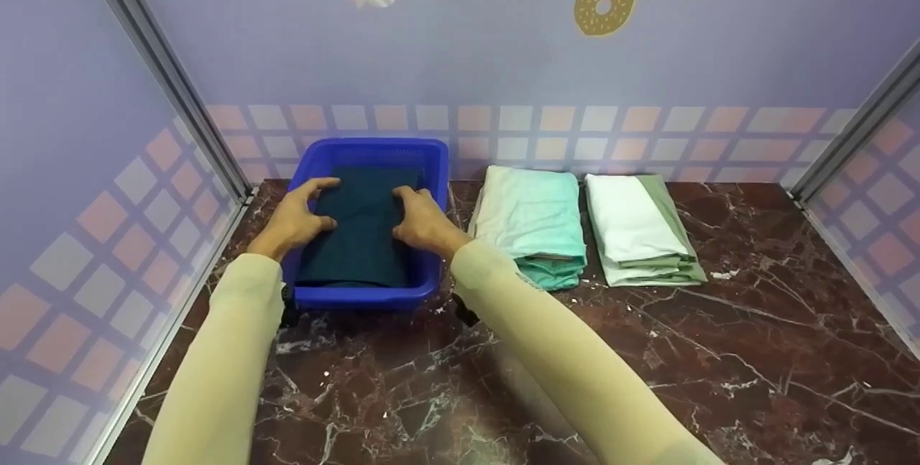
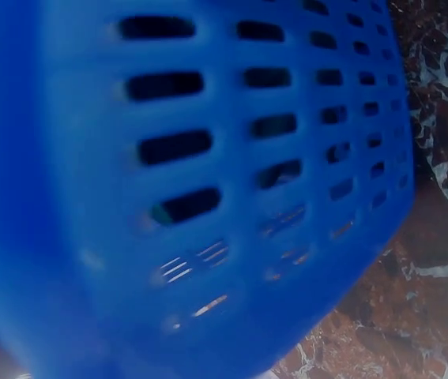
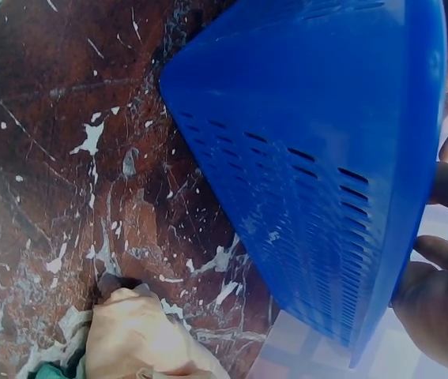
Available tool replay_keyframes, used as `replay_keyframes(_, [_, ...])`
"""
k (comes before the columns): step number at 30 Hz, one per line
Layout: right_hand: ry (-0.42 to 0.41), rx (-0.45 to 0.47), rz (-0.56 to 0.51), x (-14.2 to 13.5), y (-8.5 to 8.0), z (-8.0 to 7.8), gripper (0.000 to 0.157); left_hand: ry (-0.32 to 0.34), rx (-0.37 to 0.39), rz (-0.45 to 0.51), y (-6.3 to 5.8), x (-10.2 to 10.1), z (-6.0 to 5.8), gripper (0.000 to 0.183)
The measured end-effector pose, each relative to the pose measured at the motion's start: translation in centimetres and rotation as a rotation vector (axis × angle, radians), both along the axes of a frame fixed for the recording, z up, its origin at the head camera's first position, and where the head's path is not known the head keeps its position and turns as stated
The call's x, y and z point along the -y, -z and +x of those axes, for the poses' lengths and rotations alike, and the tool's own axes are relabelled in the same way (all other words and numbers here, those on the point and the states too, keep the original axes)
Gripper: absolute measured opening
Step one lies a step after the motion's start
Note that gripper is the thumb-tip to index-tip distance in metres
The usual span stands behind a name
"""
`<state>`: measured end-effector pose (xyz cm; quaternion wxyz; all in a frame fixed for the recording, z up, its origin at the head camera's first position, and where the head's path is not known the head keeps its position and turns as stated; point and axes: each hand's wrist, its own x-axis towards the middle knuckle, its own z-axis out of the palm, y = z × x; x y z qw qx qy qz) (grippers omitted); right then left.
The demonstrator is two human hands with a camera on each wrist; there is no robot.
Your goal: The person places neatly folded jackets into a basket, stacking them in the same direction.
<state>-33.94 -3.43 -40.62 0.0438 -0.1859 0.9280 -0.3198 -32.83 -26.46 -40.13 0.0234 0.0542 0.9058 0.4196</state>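
Observation:
A dark teal folded cloth (image 1: 363,228) lies flat inside a blue plastic basket (image 1: 359,297). My left hand (image 1: 291,221) reaches over the basket's left side, thumb and forefinger apart at the cloth's left edge. From the right side, my right hand (image 1: 424,224) comes in with its fingers spread over the cloth's right edge. In the right wrist view, the right-hand fingers (image 3: 445,253) show above the basket's rim. Slotted basket wall (image 2: 224,158) fills most of the left wrist view, which hides the left hand.
Right of the basket lies a folded mint-and-white cloth (image 1: 532,213), then a folded white-and-green cloth (image 1: 640,224). All stand on a dark red marbled tabletop (image 1: 611,357). A patterned wall (image 1: 489,55) rises behind, with side panels left and right.

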Motion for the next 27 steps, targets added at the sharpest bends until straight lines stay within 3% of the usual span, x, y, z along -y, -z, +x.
replay_keyframes(10, [-0.022, -0.025, 0.052, 0.5, 1.6, -0.9, 0.066, -0.007, 0.034, -0.03, 0.4, -0.4, -0.3, 0.073])
replay_keyframes(12, [-0.02, 0.0, 0.063, 0.6, 1.0, -0.3, 0.065, -0.005, 0.044, -0.033, 0.4, -0.4, -0.3, 0.073])
replay_keyframes(27, [0.007, -0.004, 0.13, 0.8, 0.0, 0.6, 0.068, 0.034, 0.073, -0.068, 0.2, -0.3, 0.2, 0.078])
